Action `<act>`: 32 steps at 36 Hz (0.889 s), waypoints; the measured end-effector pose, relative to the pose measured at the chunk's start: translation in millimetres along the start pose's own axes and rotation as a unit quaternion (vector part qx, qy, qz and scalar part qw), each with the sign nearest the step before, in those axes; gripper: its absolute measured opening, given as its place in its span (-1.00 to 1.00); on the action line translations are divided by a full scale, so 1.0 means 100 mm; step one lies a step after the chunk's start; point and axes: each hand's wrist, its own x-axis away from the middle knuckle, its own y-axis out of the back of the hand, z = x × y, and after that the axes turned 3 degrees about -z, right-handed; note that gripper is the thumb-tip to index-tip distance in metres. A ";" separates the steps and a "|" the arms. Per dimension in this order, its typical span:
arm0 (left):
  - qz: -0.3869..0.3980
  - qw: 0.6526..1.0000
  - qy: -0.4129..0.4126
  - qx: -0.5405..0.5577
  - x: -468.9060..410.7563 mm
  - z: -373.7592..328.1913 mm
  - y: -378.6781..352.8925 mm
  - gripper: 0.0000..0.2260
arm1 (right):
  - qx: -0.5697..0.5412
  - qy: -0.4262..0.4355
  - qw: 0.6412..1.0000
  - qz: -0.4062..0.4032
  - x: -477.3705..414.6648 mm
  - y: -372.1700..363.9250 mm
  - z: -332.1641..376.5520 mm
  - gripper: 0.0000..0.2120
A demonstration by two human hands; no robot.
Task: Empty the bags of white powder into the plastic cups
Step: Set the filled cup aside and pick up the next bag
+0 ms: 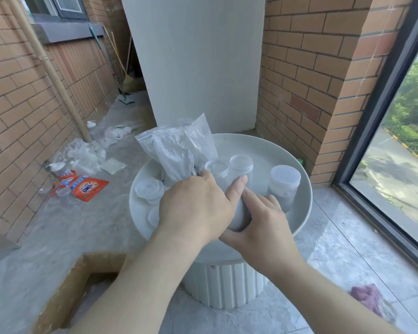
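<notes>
Clutching the bags of white powder (174, 155) in the left grip (198, 203) and a plastic cup (238, 214) in the right grip (266, 227) over the worktop (270, 150), the person seems to be readying a pour, which next calls for opening one bag.

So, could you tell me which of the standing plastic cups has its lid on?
The rightmost plastic cup: a flat lid covers it, while the two cups to its left stand open.
</notes>
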 end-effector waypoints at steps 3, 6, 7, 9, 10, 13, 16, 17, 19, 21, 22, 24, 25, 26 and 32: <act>0.003 1.000 -0.023 0.002 0.00 0.00 -0.01 -0.39 | -0.001 0.006 1.000 -0.008 -0.01 0.03 0.00 -0.68; 0.081 0.989 -0.067 0.105 -0.05 0.11 0.04 -0.59 | -0.027 -0.002 1.000 -0.012 -0.01 0.09 0.02 -0.71; 0.121 0.975 -0.086 0.163 -0.07 0.18 0.06 -0.71 | -0.030 -0.005 1.000 0.000 -0.01 0.10 0.02 -0.70; 0.197 0.933 -0.140 0.268 -0.10 0.30 0.15 -0.75 | -0.026 -0.012 0.999 0.018 -0.01 0.10 0.01 -0.54; 0.216 0.907 -0.165 0.321 -0.10 0.35 0.17 -0.66 | -0.029 -0.018 0.999 0.020 -0.01 0.09 0.01 -0.51; 0.151 0.901 -0.161 0.374 -0.09 0.36 0.15 -0.68 | -0.041 -0.040 0.998 0.016 -0.04 0.09 0.02 -0.65; 0.046 0.951 -0.106 0.286 -0.11 0.31 0.04 -0.47 | -0.036 -0.054 0.998 0.016 -0.09 0.12 0.00 -0.61; 0.031 0.956 -0.102 0.274 -0.11 0.31 0.02 -0.46 | -0.035 -0.057 0.998 0.016 -0.10 0.13 0.00 -0.60; 0.034 0.950 -0.112 0.290 -0.12 0.33 0.01 -0.55 | -0.039 -0.062 0.997 0.024 -0.10 0.16 0.00 -0.60; 0.075 0.933 -0.134 0.324 -0.13 0.37 0.04 -0.63 | -0.069 -0.074 0.994 0.043 -0.09 0.20 0.00 -0.61; 0.100 0.919 -0.151 0.349 -0.15 0.40 0.04 -0.64 | -0.088 -0.080 0.991 0.054 -0.09 0.21 0.00 -0.60; 0.134 0.889 -0.175 0.402 -0.16 0.44 0.05 -0.64 | -0.112 -0.083 0.988 0.067 -0.08 0.25 0.01 -0.59; 0.139 0.879 -0.179 0.419 -0.16 0.45 0.06 -0.64 | -0.119 -0.082 0.987 0.073 -0.09 0.26 0.02 -0.59; 0.142 0.873 -0.181 0.430 -0.16 0.45 0.05 -0.64 | -0.126 -0.082 0.985 0.080 -0.09 0.28 0.03 -0.61; 0.135 0.872 -0.162 0.443 -0.18 0.38 -0.04 -0.51 | -0.118 -0.120 0.979 0.115 -0.09 0.30 -0.02 -0.62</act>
